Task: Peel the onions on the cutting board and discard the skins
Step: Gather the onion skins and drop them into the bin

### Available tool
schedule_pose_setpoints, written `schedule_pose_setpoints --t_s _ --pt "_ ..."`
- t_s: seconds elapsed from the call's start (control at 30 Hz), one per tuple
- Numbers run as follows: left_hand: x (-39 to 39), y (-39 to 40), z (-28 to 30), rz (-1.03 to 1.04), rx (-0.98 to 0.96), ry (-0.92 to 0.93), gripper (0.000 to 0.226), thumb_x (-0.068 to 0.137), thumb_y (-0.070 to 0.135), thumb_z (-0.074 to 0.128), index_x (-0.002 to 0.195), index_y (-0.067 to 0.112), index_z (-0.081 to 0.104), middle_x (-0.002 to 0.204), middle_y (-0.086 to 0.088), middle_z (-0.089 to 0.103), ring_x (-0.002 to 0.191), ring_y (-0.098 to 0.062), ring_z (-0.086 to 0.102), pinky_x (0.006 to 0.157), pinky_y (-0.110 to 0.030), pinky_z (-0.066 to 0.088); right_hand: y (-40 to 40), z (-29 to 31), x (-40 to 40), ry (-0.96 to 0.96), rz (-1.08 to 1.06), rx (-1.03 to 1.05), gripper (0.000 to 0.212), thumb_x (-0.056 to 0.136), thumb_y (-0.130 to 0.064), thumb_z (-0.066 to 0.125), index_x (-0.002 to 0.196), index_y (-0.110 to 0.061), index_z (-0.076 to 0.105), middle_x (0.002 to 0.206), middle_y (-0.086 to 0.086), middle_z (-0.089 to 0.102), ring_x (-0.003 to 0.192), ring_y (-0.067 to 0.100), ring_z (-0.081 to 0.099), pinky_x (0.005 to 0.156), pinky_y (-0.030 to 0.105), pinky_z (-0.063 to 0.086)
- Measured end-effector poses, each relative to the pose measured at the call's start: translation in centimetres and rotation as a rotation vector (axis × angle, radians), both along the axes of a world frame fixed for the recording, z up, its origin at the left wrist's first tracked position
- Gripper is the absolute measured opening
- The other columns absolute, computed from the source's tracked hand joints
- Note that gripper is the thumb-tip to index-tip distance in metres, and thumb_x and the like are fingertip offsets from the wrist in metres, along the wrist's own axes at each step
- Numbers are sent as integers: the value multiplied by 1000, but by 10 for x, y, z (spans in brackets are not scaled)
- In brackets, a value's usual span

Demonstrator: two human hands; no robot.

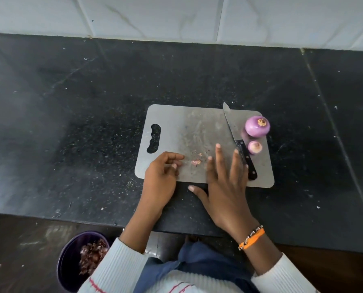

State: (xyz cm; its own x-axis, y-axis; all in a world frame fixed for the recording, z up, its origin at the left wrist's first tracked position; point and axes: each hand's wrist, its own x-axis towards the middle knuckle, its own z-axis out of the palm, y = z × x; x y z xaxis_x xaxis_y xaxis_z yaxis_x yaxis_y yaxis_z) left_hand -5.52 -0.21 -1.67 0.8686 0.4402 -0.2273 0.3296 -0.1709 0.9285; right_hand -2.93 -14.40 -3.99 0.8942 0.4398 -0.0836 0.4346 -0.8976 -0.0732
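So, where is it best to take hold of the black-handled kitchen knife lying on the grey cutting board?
Probably by the black riveted handle of the knife, coming from the near edge of the cutting board: the handle points toward the person, beside the right hand, and the blade points away.

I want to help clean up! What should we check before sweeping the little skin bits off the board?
1. Both onions peeled: big onion and small onion look bare: ok.
2. Skin scraps left on cutting board: not ok.
3. Knife touching right hand: not ok.
4. Left hand empty: ok.
5. Bin below counter has room: cannot tell.
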Motion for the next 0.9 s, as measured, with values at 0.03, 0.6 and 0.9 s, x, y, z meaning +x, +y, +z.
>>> schedule_pose_setpoints --t_s 0.03,0.6,0.9 --pt "-1 1 0 9 -3 -1 33 91 -7 42 97 17 64 91 -6 66 74 -16 57 83 -45 53 5 0 5 19 20 21 85 85 -66 16 143 -7 35 158 14 6 140 48 1 105 68 17" --pt "1 -2 1 29 -36 -17 36 91 -8 42 91 21 63 91 -8 66 72 -15 56 81 -47 54 16 9 13 -156 314 277 44 63 7 72 106 -1 66 107 15 64 101 30 63 58 28 56" --pt "-2 -1 4 76 -57 -11 33 92 -6 41 93 17 64 92 -9 66 69 -9 53 81 -43 54 16 19 28 -175 367 250 33 47 14 81 64 -5 60 68 9 57 60 23 56 38 22 37"
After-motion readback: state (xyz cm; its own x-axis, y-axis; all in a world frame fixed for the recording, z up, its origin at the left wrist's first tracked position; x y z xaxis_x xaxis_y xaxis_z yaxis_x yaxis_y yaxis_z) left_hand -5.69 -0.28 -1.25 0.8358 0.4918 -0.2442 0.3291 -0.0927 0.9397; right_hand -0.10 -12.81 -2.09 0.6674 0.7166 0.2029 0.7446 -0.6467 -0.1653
